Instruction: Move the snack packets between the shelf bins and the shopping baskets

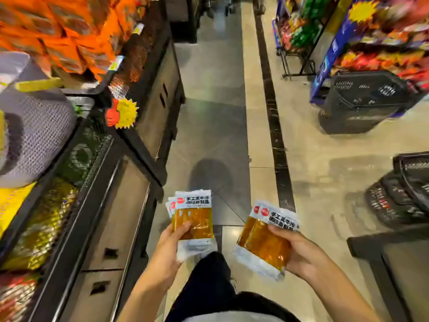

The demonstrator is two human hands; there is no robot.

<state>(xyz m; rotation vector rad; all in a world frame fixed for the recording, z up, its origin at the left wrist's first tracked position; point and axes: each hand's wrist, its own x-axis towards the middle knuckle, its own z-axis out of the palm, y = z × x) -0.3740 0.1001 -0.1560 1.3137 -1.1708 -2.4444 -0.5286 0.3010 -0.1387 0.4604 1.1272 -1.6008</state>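
My left hand (169,249) gripped a fanned stack of flat snack packets (193,219), clear plastic with white printed ends and amber filling. It stood nearly upright at about 6 o'clock. My thumb was curled across the front of the top packet and my other fingers were hidden behind the stack. My right hand (299,249), at 5 o'clock, held a second bunch of the same packets (264,238). It tilted toward 11 o'clock, with my thumb pressed on the top one and my fingers underneath. The two bunches were apart, both in the air over the grey tiled floor (213,89) and above my dark trouser leg (209,282).

At 8 o'clock a black wire-fronted shelf bin (92,182) held shiny gold-wrapped packets (41,226). At 11 o'clock a higher shelf was heaped with blurred orange packets (69,31), and below it hung a yellow starburst price tag (126,112).

Across the aisle at 2 o'clock a black perforated plastic shopping basket (362,101) stood on the floor against a rack of colourful snack bags (383,54). At 3 o'clock another black basket (408,189) was cut off by the edge. I could not tell what either one contained.
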